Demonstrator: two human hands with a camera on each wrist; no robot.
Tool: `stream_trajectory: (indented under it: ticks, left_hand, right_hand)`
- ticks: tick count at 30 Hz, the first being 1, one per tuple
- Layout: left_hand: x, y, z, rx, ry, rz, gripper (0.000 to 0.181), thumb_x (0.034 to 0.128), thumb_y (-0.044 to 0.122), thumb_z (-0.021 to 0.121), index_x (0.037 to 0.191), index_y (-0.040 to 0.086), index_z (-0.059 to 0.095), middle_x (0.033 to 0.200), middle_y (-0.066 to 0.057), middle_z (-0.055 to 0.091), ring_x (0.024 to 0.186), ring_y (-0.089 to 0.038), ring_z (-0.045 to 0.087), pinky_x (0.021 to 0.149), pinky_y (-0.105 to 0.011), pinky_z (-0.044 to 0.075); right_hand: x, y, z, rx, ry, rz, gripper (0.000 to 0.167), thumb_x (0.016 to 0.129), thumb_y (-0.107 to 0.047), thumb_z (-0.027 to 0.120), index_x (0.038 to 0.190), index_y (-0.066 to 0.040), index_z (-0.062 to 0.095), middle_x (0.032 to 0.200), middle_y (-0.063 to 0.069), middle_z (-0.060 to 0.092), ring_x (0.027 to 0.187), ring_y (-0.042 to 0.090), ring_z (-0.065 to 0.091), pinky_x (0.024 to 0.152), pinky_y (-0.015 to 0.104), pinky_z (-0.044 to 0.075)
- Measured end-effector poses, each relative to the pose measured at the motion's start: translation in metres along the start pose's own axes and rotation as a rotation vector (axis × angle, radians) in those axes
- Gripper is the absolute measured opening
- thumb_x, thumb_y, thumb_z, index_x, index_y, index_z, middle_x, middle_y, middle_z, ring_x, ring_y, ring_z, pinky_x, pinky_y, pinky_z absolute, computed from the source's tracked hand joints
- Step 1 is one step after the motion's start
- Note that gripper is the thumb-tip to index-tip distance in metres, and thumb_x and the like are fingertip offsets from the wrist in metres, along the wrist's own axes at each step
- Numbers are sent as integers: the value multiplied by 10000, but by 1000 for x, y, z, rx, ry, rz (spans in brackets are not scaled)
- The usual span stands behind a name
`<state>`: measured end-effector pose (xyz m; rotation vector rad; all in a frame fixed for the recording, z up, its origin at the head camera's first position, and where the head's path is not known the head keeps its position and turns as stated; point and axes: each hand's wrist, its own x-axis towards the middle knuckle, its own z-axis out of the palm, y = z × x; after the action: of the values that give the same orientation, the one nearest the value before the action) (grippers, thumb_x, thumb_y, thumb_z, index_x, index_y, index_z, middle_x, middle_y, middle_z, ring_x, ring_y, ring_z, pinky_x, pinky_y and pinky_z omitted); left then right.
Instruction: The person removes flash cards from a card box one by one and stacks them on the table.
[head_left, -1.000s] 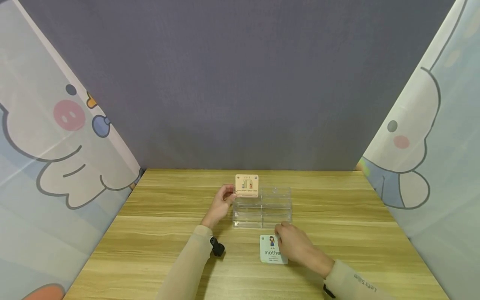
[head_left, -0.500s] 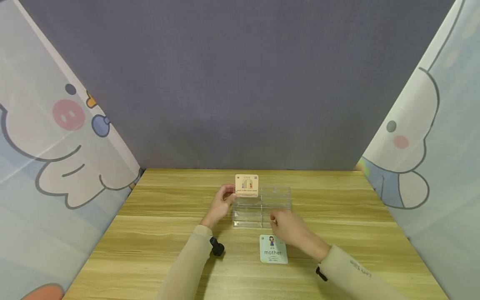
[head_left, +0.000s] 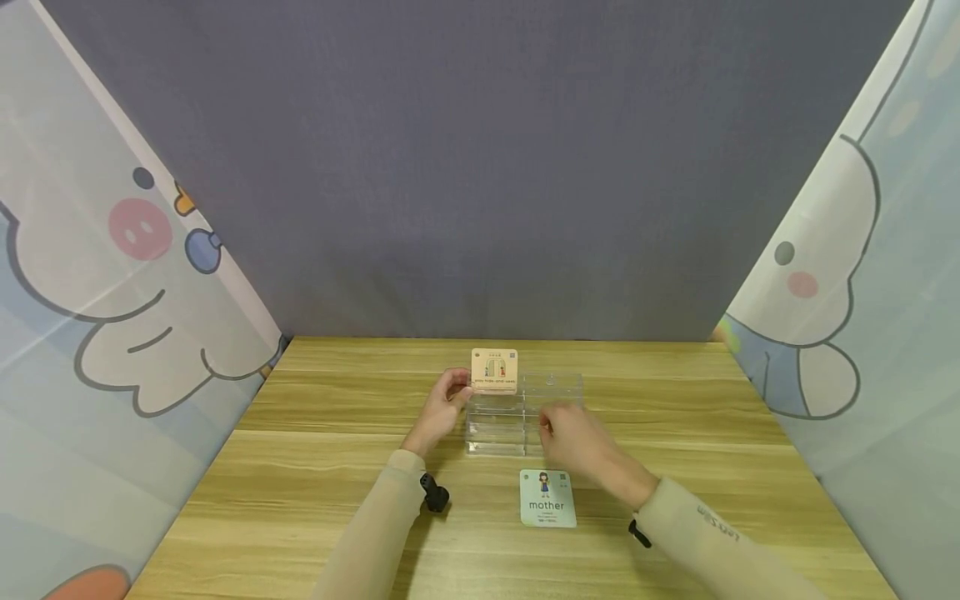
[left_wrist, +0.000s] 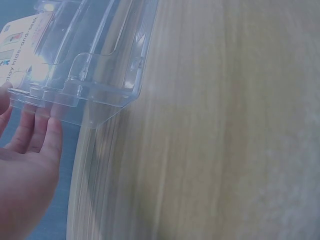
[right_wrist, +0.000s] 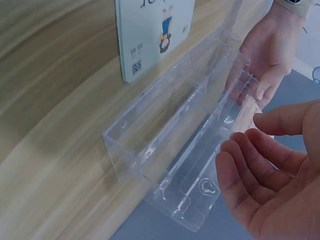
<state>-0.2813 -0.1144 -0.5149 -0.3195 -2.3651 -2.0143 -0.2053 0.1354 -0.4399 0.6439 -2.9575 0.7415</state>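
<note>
A clear plastic card rack (head_left: pixel 495 432), divided into two columns of stepped compartments, stands on the table. In its upper left compartment sits a cream card (head_left: pixel 494 367) reading "play hide-and-seek". My left hand (head_left: pixel 441 410) grips the rack's left edge, thumb in front and fingers behind the clear plastic in the left wrist view. Over the rack's right column hovers my right hand (head_left: pixel 581 443); its fingers are loosely bent, with nothing between them in the right wrist view (right_wrist: pixel 272 175). A pale blue card (head_left: pixel 547 498) reading "mother" lies face up before the rack.
The wood-grain table (head_left: pixel 337 500) ends at a dark grey backdrop (head_left: pixel 480 183). Cartoon-printed curtains (head_left: pixel 90 275) slope along the left and right sides.
My right hand has moved up and away from the "mother" card to the rack's right column. The card has stayed about where it was, and the left hand keeps its grip.
</note>
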Motion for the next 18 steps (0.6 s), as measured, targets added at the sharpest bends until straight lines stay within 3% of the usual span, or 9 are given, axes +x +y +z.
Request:
stream_trajectory:
  ticks: [4, 8, 12, 18]
  left_hand:
    - [-1, 6, -1, 12, -12, -3, 318, 1023, -14, 551, 1337, -48, 513, 1245, -198, 564, 1150, -331, 535, 919, -374, 483]
    - [-3, 13, -2, 1, -26, -10, 316, 1020, -31, 542, 1332, -66, 508, 1247, -215, 558, 1149, -345, 532, 954, -465, 493]
    - [-2, 7, -1, -15, -9, -8, 325, 1026, -14, 544, 1348, -39, 506, 1269, -204, 548, 1169, -339, 523, 975, -529, 483]
    - [0, -1, -1, -19, 1, -2, 317, 1031, 34, 562, 1343, -1, 523, 1272, -171, 552, 1162, -303, 530, 951, -471, 501]
  right_hand:
    - [5, 0, -3, -13, 25, -8, 61, 899, -33, 684, 848, -67, 675, 715, -48, 571, 558, 70, 493, 457, 215, 429]
    - [10, -1, -6, -12, 45, -4, 67, 887, -34, 697, 849, -86, 680, 727, -48, 576, 570, 74, 497, 470, 218, 438]
    - [15, -3, -10, -11, 68, -17, 54, 888, -31, 699, 864, -75, 678, 769, -17, 603, 617, 86, 514, 516, 216, 462]
    - [23, -4, -21, -28, 114, -17, 49, 895, -68, 723, 886, -50, 679, 811, 13, 611, 679, 117, 540, 579, 244, 487]
